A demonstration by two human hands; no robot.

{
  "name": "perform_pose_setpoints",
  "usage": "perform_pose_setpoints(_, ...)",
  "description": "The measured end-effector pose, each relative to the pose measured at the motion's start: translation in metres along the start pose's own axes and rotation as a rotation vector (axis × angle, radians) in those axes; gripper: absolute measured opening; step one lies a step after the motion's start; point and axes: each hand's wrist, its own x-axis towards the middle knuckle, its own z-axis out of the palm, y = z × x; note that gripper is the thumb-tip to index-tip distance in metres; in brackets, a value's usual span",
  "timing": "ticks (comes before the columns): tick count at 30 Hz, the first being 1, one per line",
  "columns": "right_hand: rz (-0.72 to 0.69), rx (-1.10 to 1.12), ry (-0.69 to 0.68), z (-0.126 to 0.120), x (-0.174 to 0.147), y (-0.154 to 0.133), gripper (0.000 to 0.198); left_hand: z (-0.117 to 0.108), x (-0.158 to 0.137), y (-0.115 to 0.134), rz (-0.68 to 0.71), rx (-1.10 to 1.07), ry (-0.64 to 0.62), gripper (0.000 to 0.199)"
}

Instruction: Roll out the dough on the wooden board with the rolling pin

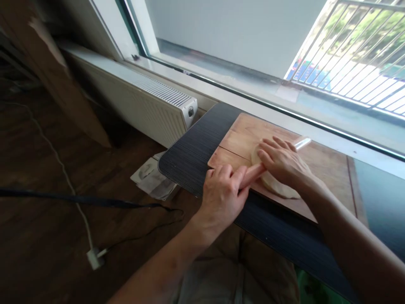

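A wooden rolling pin (253, 174) lies slantwise over a flat, pale sheet of dough (277, 187). My left hand (224, 189) is closed around the pin's near left end, at the front edge of the wooden board (247, 134). Farther along the pin, my right hand (281, 159) rests over it, fingers bent across the top. Beyond that hand the pin's far end sticks out, shiny in the window light. Part of the dough is hidden under the right hand and the pin.
The board lies on a dark, ribbed table (193, 154) with a rounded corner, beside the window sill (209, 86). A white radiator (142, 93) stands left of the table. Papers (155, 179), a cable, and a white plug (95, 257) are on the floor.
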Motion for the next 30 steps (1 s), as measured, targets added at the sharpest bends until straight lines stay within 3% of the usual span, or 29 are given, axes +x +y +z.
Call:
perform_pose_setpoints(3, 0.049, -0.038, 0.107, -0.001, -0.063, 0.017, 0.053, 0.003, 0.002, 0.01, 0.099, -0.044, -0.037, 0.038)
perform_pose_setpoints(5, 0.056, -0.051, 0.121, -0.001, -0.082, 0.024, 0.058, 0.006, 0.006, 0.012, 0.131, -0.064, -0.043, 0.04)
perform_pose_setpoints(8, 0.08, -0.075, 0.112, 0.001, -0.064, 0.026, 0.058, 0.007, 0.011, 0.008, 0.12, -0.062, -0.025, 0.039)
perform_pose_setpoints(13, 0.081, -0.055, -0.026, 0.006, 0.035, 0.015, 0.048, 0.009, 0.023, -0.008, 0.03, -0.023, 0.047, 0.039)
perform_pose_setpoints(16, 0.082, -0.017, -0.103, 0.008, 0.073, 0.008, 0.045, 0.011, 0.03, -0.015, -0.004, -0.026, 0.079, 0.039)
perform_pose_setpoints(19, 0.06, -0.014, -0.079, 0.007, 0.063, 0.008, 0.046, 0.011, 0.031, -0.014, 0.002, -0.04, 0.079, 0.036)
perform_pose_setpoints(24, 0.034, -0.051, 0.007, 0.0, -0.017, 0.021, 0.048, 0.011, 0.026, -0.002, 0.089, -0.127, -0.008, 0.038)
perform_pose_setpoints(26, 0.029, -0.039, 0.003, -0.002, -0.035, 0.029, 0.05, 0.013, 0.026, 0.0, 0.099, -0.159, -0.028, 0.038)
perform_pose_setpoints(30, 0.013, -0.01, -0.056, 0.0, -0.008, 0.04, 0.051, 0.018, 0.035, -0.01, 0.076, -0.201, 0.021, 0.039)
